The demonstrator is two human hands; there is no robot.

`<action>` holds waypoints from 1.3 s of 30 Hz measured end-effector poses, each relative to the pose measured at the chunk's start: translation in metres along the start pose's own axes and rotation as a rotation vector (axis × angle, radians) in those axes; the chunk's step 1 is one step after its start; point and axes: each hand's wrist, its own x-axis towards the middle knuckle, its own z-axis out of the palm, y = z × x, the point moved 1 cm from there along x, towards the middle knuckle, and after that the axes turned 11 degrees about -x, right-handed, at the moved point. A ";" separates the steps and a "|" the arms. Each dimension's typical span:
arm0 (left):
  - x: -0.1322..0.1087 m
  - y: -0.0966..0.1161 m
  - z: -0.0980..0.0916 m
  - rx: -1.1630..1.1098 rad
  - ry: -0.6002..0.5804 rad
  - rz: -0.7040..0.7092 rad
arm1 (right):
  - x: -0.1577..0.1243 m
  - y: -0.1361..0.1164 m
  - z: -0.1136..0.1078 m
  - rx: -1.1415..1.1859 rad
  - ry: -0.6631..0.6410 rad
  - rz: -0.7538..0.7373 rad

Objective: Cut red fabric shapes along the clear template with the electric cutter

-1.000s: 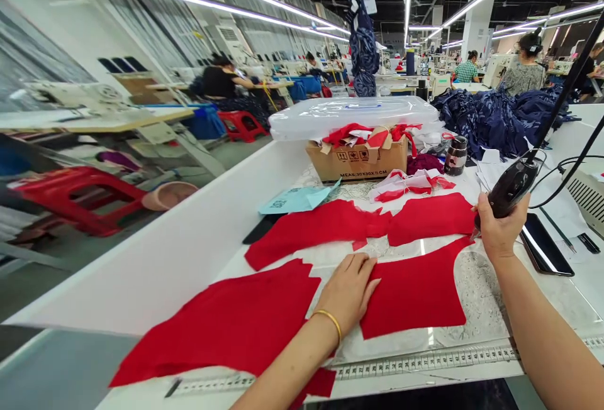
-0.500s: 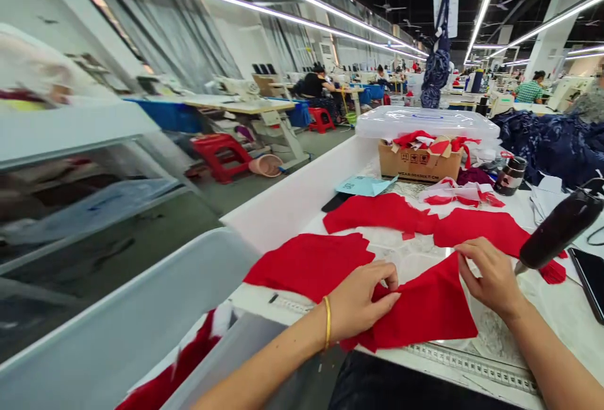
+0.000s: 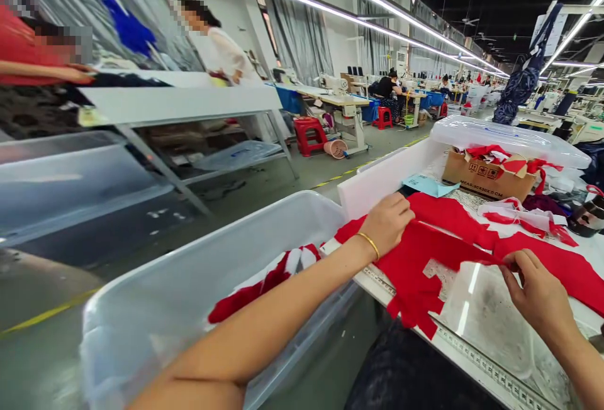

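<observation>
A red fabric piece (image 3: 415, 265) is lifted off the white worktable (image 3: 476, 328), stretched between both hands. My left hand (image 3: 387, 221) grips its left end, fingers closed, with a gold bangle on the wrist. My right hand (image 3: 535, 293) pinches its right end near the table's front. More red cut pieces (image 3: 552, 259) lie flat behind it. Red and white fabric (image 3: 264, 281) hangs into a clear plastic bin (image 3: 189, 290) at my left.
A cardboard box (image 3: 488, 174) of red scraps stands under a clear plastic lid (image 3: 507, 136) at the back. A blue paper (image 3: 427, 185) lies near it. A dark cup (image 3: 587, 218) is at the right edge. People work at tables across the aisle on the left.
The view has swung left. My right hand has let go of the black cutting tool and taken the red piece. Both hands have lifted the piece off the table.
</observation>
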 end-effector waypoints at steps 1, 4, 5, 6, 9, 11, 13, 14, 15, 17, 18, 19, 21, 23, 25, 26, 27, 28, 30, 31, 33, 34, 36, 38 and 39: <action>-0.003 -0.009 -0.006 0.056 0.045 -0.008 | 0.004 -0.016 -0.006 0.026 0.081 -0.039; -0.023 -0.034 -0.018 0.198 0.144 -0.028 | 0.005 -0.065 -0.010 0.135 0.148 -0.179; -0.032 -0.042 -0.019 0.236 0.161 -0.032 | 0.002 -0.080 -0.006 0.143 0.119 -0.220; -0.042 -0.048 -0.018 0.269 0.171 -0.033 | -0.003 -0.092 -0.002 0.153 0.087 -0.262; -0.071 -0.064 -0.009 0.341 0.170 -0.026 | -0.021 -0.115 0.014 0.172 -0.034 -0.327; -0.087 -0.072 0.000 0.374 0.164 -0.025 | -0.031 -0.117 0.020 0.194 -0.113 -0.359; -0.098 -0.079 0.007 0.399 0.167 -0.030 | -0.039 -0.107 0.021 0.211 -0.167 -0.364; -0.102 -0.082 0.009 0.409 0.173 -0.035 | -0.043 -0.098 0.021 0.214 -0.185 -0.353; -0.106 -0.086 0.010 0.419 0.182 -0.041 | -0.045 -0.087 0.020 0.207 -0.204 -0.334; -0.111 -0.092 0.009 0.433 0.213 -0.055 | -0.049 -0.060 0.019 0.173 -0.256 -0.275; -0.113 -0.094 0.008 0.438 0.234 -0.063 | -0.051 -0.045 0.019 0.143 -0.295 -0.230; -0.115 -0.096 0.006 0.441 0.259 -0.070 | -0.052 -0.030 0.020 0.103 -0.334 -0.178; -0.116 -0.096 0.003 0.439 0.311 -0.077 | -0.053 0.000 0.021 0.002 -0.385 -0.035; -0.114 -0.092 0.002 0.425 0.356 -0.070 | -0.052 0.023 0.023 -0.084 -0.428 0.082; -0.106 -0.083 0.004 0.393 0.371 -0.036 | -0.051 0.038 0.024 -0.131 -0.472 0.158; -0.100 -0.076 0.007 0.370 0.361 -0.007 | -0.050 0.042 0.024 -0.139 -0.490 0.185; -0.093 -0.067 0.012 0.343 0.336 0.029 | -0.050 0.044 0.024 -0.138 -0.503 0.206; -0.085 -0.056 0.017 0.313 0.297 0.071 | -0.050 0.045 0.023 -0.127 -0.511 0.220; -0.067 -0.031 0.031 0.248 0.187 0.165 | -0.051 0.042 0.022 -0.093 -0.514 0.241; -0.058 -0.018 0.041 0.217 0.125 0.212 | -0.052 0.041 0.020 -0.073 -0.511 0.249; -0.039 0.011 0.063 0.159 -0.003 0.298 | -0.053 0.037 0.017 -0.036 -0.493 0.268; -0.030 0.025 0.075 0.138 -0.065 0.333 | -0.054 0.036 0.016 -0.018 -0.480 0.276; -0.014 0.051 0.100 0.110 -0.171 0.389 | -0.055 0.034 0.014 0.016 -0.451 0.286; 0.002 0.072 0.124 0.095 -0.243 0.428 | -0.056 0.034 0.014 0.044 -0.428 0.294; 0.010 0.080 0.135 0.092 -0.268 0.440 | -0.056 0.034 0.014 0.054 -0.419 0.298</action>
